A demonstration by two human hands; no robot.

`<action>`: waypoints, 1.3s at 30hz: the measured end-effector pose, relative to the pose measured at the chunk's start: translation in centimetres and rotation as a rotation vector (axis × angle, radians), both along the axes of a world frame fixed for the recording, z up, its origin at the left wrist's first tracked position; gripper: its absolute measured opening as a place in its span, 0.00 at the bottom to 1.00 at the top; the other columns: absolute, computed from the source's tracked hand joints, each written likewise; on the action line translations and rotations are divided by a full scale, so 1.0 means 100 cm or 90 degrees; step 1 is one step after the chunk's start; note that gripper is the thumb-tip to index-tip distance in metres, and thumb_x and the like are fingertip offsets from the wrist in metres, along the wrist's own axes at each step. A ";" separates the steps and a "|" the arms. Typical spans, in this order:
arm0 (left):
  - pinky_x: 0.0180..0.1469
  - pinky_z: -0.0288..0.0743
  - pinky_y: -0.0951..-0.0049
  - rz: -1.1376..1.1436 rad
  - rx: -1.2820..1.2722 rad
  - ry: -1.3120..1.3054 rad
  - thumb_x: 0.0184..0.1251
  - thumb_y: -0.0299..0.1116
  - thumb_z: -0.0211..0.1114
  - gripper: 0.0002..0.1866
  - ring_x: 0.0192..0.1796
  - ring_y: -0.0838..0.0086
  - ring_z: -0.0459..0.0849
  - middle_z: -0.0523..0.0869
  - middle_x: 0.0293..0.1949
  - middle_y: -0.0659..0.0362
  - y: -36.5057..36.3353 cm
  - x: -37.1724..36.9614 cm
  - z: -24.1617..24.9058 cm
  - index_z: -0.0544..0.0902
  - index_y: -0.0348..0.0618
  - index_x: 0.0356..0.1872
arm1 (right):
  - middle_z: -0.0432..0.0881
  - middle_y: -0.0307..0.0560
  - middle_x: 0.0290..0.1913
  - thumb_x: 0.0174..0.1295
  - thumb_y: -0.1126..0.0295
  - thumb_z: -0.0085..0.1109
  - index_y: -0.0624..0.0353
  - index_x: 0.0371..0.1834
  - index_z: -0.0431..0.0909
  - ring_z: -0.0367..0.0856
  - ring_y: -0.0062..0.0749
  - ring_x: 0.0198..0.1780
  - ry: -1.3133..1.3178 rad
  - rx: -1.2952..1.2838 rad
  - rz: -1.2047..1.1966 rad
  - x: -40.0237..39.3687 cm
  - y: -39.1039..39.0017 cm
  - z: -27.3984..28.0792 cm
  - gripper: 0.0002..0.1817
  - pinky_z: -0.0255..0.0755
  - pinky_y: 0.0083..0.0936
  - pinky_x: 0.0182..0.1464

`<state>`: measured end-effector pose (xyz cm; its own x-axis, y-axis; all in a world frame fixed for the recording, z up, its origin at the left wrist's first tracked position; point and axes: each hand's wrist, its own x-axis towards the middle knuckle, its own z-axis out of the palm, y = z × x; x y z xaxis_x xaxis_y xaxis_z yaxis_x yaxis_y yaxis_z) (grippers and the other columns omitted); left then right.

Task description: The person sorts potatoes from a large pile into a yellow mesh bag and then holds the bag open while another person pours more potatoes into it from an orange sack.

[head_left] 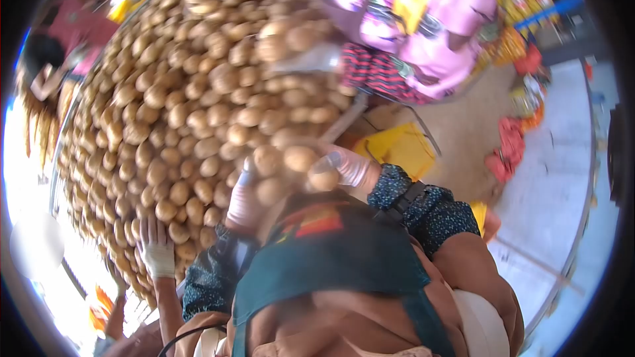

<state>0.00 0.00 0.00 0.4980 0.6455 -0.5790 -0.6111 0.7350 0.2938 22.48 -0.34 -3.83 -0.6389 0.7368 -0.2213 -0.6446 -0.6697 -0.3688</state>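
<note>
A large heap of potatoes (pixel 192 119) fills the view in front of me. Close to my apron, my left hand (pixel 243 199) and my right hand (pixel 350 168), both in pale gloves, cup several potatoes (pixel 299 158) between them. My left hand presses from the left side, its fingers pointing up and partly hidden by the potatoes. The fingers of my right hand curl around one potato (pixel 323 176) at the right. Motion blurs the held potatoes a little.
Across the heap, a co-worker in pink clothing (pixel 456 53) reaches a gloved hand (pixel 307 61) over potatoes. Another person's gloved hand (pixel 157 254) rests on the heap at lower left. A third person (pixel 49 63) is at far left. Beside my right arm lies a yellow sheet (pixel 400 150).
</note>
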 end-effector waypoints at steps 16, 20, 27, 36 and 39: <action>0.58 0.78 0.62 -0.469 -0.032 0.051 0.82 0.48 0.50 0.24 0.50 0.65 0.83 0.83 0.55 0.55 0.007 0.159 -0.077 0.73 0.44 0.68 | 0.83 0.51 0.56 0.62 0.60 0.70 0.56 0.62 0.72 0.86 0.52 0.49 -0.147 -0.527 -0.596 0.148 -0.179 -0.115 0.27 0.84 0.46 0.44; 0.53 0.79 0.62 -0.519 0.046 -0.084 0.80 0.54 0.52 0.29 0.50 0.63 0.84 0.83 0.56 0.54 0.008 0.181 -0.143 0.69 0.46 0.72 | 0.86 0.50 0.47 0.59 0.62 0.71 0.60 0.55 0.77 0.87 0.45 0.46 -0.163 -0.384 -0.666 0.157 -0.172 -0.141 0.23 0.82 0.39 0.48; 0.58 0.78 0.65 -0.502 0.213 0.276 0.81 0.44 0.57 0.19 0.62 0.66 0.80 0.80 0.60 0.56 -0.002 0.181 -0.061 0.76 0.49 0.65 | 0.77 0.56 0.59 0.70 0.57 0.58 0.56 0.68 0.68 0.78 0.54 0.58 -0.365 -0.465 -0.412 0.191 -0.195 -0.108 0.27 0.75 0.53 0.61; 0.42 0.83 0.76 -0.102 0.267 0.434 0.76 0.38 0.62 0.21 0.41 0.73 0.87 0.88 0.46 0.57 -0.006 0.025 -0.053 0.78 0.40 0.64 | 0.85 0.48 0.52 0.67 0.67 0.65 0.63 0.60 0.79 0.86 0.36 0.50 -0.686 0.029 -0.177 0.113 -0.075 -0.053 0.20 0.82 0.31 0.52; 0.41 0.81 0.77 -0.013 0.464 0.601 0.75 0.37 0.63 0.20 0.41 0.75 0.86 0.87 0.46 0.58 -0.018 -0.029 -0.068 0.79 0.39 0.62 | 0.85 0.50 0.51 0.65 0.69 0.67 0.62 0.59 0.79 0.86 0.40 0.51 -0.779 0.314 -0.141 0.068 -0.026 -0.049 0.21 0.80 0.33 0.54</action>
